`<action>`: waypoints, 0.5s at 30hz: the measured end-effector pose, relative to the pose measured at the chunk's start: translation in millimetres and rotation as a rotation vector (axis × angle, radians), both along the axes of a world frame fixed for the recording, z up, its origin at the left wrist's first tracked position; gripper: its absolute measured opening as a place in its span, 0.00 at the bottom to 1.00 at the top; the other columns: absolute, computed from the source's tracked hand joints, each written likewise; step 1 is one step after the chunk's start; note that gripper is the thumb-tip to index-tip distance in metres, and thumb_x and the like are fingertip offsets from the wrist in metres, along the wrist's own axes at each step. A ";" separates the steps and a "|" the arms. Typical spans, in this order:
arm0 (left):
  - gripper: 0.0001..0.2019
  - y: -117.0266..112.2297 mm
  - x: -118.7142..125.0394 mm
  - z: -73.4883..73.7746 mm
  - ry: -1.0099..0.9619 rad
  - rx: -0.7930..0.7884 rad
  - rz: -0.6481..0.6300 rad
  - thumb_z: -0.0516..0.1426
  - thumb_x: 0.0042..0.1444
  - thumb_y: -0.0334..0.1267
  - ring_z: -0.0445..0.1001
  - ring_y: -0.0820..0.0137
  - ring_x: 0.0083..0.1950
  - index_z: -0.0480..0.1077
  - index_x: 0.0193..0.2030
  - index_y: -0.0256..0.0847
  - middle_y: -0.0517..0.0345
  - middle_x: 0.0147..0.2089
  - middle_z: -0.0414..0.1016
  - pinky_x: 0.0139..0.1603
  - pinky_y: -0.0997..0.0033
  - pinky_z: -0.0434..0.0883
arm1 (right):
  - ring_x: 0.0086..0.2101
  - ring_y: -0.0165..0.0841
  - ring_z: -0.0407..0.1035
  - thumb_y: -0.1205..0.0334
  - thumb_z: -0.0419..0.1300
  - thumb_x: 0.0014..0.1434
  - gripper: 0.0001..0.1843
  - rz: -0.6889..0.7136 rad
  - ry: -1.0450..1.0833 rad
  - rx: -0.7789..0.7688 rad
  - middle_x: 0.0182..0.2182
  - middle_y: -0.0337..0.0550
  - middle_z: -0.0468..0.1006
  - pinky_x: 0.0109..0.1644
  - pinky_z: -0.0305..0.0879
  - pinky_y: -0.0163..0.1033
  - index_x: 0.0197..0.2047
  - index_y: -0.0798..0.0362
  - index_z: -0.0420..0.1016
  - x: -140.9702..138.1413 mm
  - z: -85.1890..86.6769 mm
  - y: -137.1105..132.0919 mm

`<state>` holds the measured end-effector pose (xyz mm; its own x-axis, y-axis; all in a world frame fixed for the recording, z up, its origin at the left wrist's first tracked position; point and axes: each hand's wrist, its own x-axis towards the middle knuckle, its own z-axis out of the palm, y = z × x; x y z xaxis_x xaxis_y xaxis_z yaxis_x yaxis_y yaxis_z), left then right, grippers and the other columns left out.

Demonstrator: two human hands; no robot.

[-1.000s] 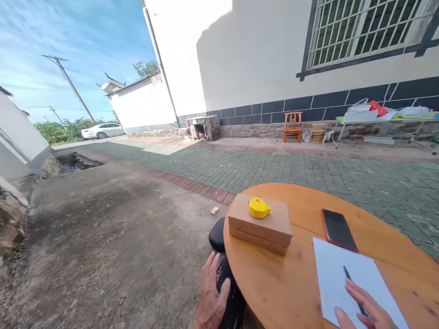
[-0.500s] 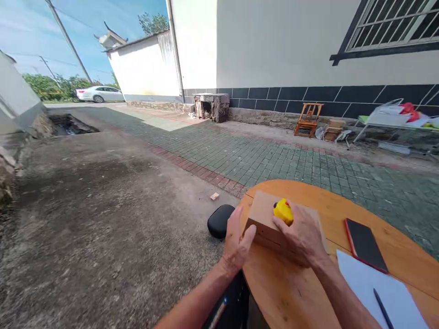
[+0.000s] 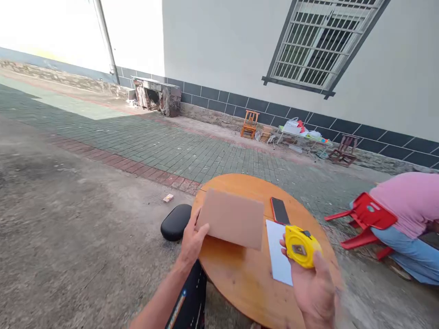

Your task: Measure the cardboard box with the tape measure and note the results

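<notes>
My left hand (image 3: pixel 192 238) grips the left end of a plain brown cardboard box (image 3: pixel 233 218), thumb on its near side and fingers behind. The box looks tilted, its broad face toward me, over the round wooden table (image 3: pixel 236 288). In my right hand (image 3: pixel 310 278) is a yellow tape measure (image 3: pixel 301 246), raised above the table's right side. Its fingers wrap the case, and no blade shows pulled out. Beneath that hand lies a white sheet of paper (image 3: pixel 277 256), partly covered. A dark phone with a red edge (image 3: pixel 280 211) rests beyond the paper.
A black rounded case or seat (image 3: pixel 176 222) is left of the table. A small box (image 3: pixel 168 198) lies on the concrete. At right, a person in a pink top (image 3: pixel 408 201) sits bent over on a red plastic chair (image 3: pixel 372 212). A wooden chair (image 3: pixel 249 123) stands by the wall.
My view has turned right, bringing the seated person into sight. My right hand has carried the tape measure off the box to the right. My left hand has closed on the box, which has tilted.
</notes>
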<state>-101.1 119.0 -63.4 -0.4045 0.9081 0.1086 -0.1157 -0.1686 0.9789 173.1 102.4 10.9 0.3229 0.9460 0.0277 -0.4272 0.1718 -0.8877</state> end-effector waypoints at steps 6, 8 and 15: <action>0.35 -62.5 8.0 -45.7 0.069 0.013 0.060 0.60 0.56 0.49 0.61 0.53 0.71 0.57 0.69 0.43 0.47 0.69 0.64 0.69 0.56 0.60 | 0.41 0.41 0.80 0.45 0.65 0.55 0.24 -0.035 0.206 -0.127 0.45 0.43 0.83 0.43 0.77 0.45 0.51 0.48 0.77 0.2 -23.4 -34.6; 0.35 -73.1 14.3 -51.1 0.133 -0.029 0.052 0.61 0.55 0.51 0.61 0.51 0.70 0.60 0.67 0.42 0.45 0.68 0.66 0.70 0.54 0.59 | 0.42 0.38 0.79 0.47 0.66 0.54 0.25 -0.053 0.260 -0.132 0.46 0.41 0.83 0.41 0.77 0.42 0.53 0.46 0.77 -9.3 -32.4 -41.4; 0.35 -69.4 44.6 -43.6 0.192 -0.087 0.047 0.58 0.58 0.51 0.62 0.56 0.70 0.57 0.68 0.41 0.45 0.68 0.65 0.70 0.55 0.59 | 0.42 0.34 0.77 0.50 0.68 0.53 0.28 -0.096 0.315 -0.074 0.49 0.37 0.82 0.37 0.73 0.35 0.57 0.42 0.74 -11.9 -40.7 -22.3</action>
